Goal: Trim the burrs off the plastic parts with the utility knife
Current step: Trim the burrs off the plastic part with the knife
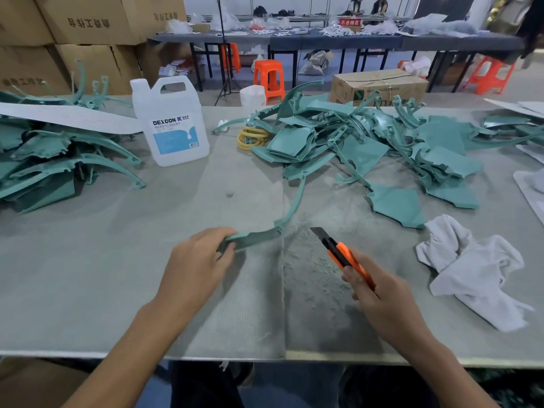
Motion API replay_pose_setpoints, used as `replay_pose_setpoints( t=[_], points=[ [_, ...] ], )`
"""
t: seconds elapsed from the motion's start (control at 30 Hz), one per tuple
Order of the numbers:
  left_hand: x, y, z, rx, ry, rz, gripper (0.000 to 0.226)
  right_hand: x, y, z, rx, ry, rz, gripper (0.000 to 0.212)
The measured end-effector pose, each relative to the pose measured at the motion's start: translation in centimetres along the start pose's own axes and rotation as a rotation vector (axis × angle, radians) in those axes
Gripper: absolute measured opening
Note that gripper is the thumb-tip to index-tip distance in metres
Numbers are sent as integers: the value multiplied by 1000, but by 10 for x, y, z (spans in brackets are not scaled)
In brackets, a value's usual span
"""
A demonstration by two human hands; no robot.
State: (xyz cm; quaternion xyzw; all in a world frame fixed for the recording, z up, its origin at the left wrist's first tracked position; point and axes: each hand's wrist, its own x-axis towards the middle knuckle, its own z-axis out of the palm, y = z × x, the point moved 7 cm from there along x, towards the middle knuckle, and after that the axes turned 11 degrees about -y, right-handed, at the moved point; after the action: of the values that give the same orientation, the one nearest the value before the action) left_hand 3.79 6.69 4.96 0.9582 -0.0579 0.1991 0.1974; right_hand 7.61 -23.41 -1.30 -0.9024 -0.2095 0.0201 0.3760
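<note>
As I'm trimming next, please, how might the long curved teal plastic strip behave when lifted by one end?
The long curved teal plastic strip looks thin, probably light and springy. With the left hand gripping one end, the other may swing.

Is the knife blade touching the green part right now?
No, the utility knife in the right hand is clear of the curved strip the left hand grips.

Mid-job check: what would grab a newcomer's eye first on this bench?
Near centre, the right hand grips an orange utility knife, blade out, beside the left hand holding a curved teal plastic part. One heap of teal parts fills the far right, a second heap the left.
</note>
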Motion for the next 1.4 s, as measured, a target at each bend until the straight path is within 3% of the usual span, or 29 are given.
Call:
replay_pose_setpoints(
  t=[0.17,0.3,0.5,0.67,1.4],
  points=[
    [7,-4,3,-485,4,-172,12,-1,-22,-9,27,-5,-24,39],
    [5,5,28,-682,-96,-229,7,6,-53,-13,-3,-25,-70,30],
    [2,5,40,-576,-110,-275,10,9,-77,-1,-55,-126,-31,49],
    [-2,16,42,-462,-114,-257,27,6,-83,-2,-92,-180,-1,44],
    [-10,20,45,-435,-144,-258,27,4,-91,-8,-133,-206,36,48]
  ],
)
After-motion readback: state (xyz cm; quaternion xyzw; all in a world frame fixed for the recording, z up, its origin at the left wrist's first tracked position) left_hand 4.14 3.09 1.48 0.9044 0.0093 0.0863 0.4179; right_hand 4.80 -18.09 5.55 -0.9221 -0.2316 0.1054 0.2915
